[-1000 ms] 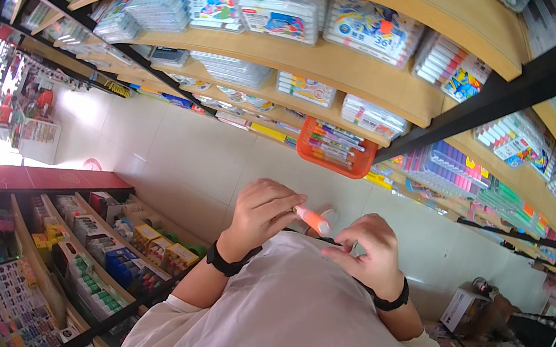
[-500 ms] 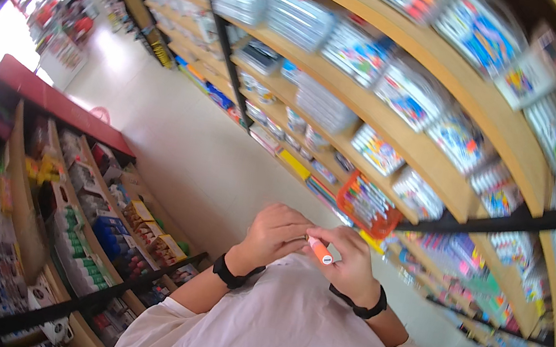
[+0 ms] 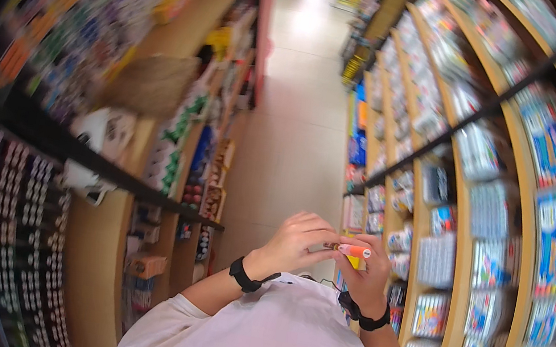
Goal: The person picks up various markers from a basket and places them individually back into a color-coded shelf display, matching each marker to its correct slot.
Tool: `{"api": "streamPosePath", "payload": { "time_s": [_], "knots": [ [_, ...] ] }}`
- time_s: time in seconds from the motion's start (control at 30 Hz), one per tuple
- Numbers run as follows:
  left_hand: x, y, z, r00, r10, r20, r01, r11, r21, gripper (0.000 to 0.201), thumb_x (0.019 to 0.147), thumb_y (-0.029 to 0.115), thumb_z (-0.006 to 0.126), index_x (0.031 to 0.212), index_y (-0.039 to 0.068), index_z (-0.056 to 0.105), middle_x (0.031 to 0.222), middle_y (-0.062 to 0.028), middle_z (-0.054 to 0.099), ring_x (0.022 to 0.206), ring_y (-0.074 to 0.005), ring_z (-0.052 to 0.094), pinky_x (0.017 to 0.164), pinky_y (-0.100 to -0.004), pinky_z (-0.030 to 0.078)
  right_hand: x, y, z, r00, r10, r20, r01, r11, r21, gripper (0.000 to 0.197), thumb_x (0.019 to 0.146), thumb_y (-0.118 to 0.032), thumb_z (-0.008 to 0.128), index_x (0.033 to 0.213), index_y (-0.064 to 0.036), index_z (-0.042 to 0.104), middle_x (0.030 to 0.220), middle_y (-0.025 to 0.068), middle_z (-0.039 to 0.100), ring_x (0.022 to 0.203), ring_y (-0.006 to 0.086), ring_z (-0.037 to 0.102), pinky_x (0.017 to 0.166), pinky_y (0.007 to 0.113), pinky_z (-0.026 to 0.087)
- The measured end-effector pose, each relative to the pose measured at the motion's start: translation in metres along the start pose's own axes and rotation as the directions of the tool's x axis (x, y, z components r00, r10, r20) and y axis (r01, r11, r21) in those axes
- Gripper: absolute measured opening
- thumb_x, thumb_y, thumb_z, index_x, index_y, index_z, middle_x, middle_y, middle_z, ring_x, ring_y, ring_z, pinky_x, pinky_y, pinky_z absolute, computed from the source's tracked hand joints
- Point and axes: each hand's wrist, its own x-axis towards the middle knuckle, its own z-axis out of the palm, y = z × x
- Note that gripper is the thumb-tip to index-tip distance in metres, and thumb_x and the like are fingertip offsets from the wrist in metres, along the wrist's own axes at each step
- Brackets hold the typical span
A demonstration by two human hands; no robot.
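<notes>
An orange marker lies crosswise in front of my chest, its round pale end pointing right. My right hand is closed around its barrel. At the other end, the fingers of my left hand pinch the narrow, darker part. The two hands nearly touch, and each wrist wears a black band. Exactly what the left fingertips cover is too small to make out.
Tall wooden shelves packed with clear-boxed pen sets rise close on my right. On the left stands a lower shelf unit with rows of dark-capped pens beside it. Between them a pale tiled aisle runs ahead. Black metal bars cross the shelf fronts.
My view has swung left, so the aisle now runs straight ahead. Both hands still hold the marker, which has turned from slanting toward me to nearly level.
</notes>
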Motion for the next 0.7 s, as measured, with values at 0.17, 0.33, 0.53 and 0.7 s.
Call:
{"api": "streamPosePath", "payload": {
  "time_s": [0.17, 0.33, 0.53, 0.7],
  "knots": [
    [-0.037, -0.007, -0.040, 0.959, -0.153, -0.240, 0.188, 0.973, 0.133, 0.022, 0.076, 0.017, 0.080, 0.096, 0.009, 0.074, 0.091, -0.0043, 0.070, 0.081, -0.0247, 0.064, 0.073, -0.0359, 0.048, 0.039, 0.010, 0.049, 0.980, -0.021, 0.199, -0.023, 0.976, 0.217, 0.053, 0.076, -0.010, 0.084, 0.122, -0.0028, 0.059, 0.098, 0.0079, 0.070, 0.079, 0.0191, 0.065, 0.066, 0.030, 0.050],
    [-0.052, -0.005, -0.064, 0.877, -0.176, -0.447, 0.310, 0.918, 0.245, 0.024, 0.077, 0.018, 0.080, 0.098, 0.009, 0.074, 0.093, -0.0056, 0.070, 0.082, -0.0259, 0.064, 0.072, -0.0370, 0.049, 0.073, 0.018, 0.092, 0.919, -0.204, 0.337, 0.027, 0.886, 0.462, 0.075, 0.078, -0.002, 0.082, 0.139, -0.0050, 0.037, 0.097, 0.0093, 0.071, 0.085, 0.0150, 0.064, 0.076, 0.028, 0.044],
    [-0.053, -0.005, -0.078, 0.804, -0.232, -0.547, 0.463, 0.823, 0.331, 0.024, 0.083, 0.024, 0.078, 0.102, 0.009, 0.074, 0.096, -0.0068, 0.071, 0.089, -0.0274, 0.065, 0.076, -0.0378, 0.050, 0.111, 0.038, 0.124, 0.861, -0.272, 0.429, -0.001, 0.844, 0.537, 0.063, 0.077, 0.001, 0.082, 0.127, -0.0001, 0.044, 0.100, 0.0129, 0.067, 0.091, 0.0194, 0.067, 0.082, 0.032, 0.051],
    [-0.043, -0.016, -0.069, 0.744, -0.256, -0.618, 0.513, 0.810, 0.282, 0.025, 0.084, 0.021, 0.076, 0.104, 0.008, 0.072, 0.101, -0.0070, 0.070, 0.095, -0.0274, 0.064, 0.082, -0.0387, 0.050, 0.151, 0.046, 0.132, 0.705, -0.419, 0.572, -0.115, 0.728, 0.676, 0.050, 0.082, 0.002, 0.076, 0.121, -0.0025, 0.044, 0.098, 0.0116, 0.065, 0.096, 0.0217, 0.065, 0.090, 0.032, 0.049]
  ]
}}
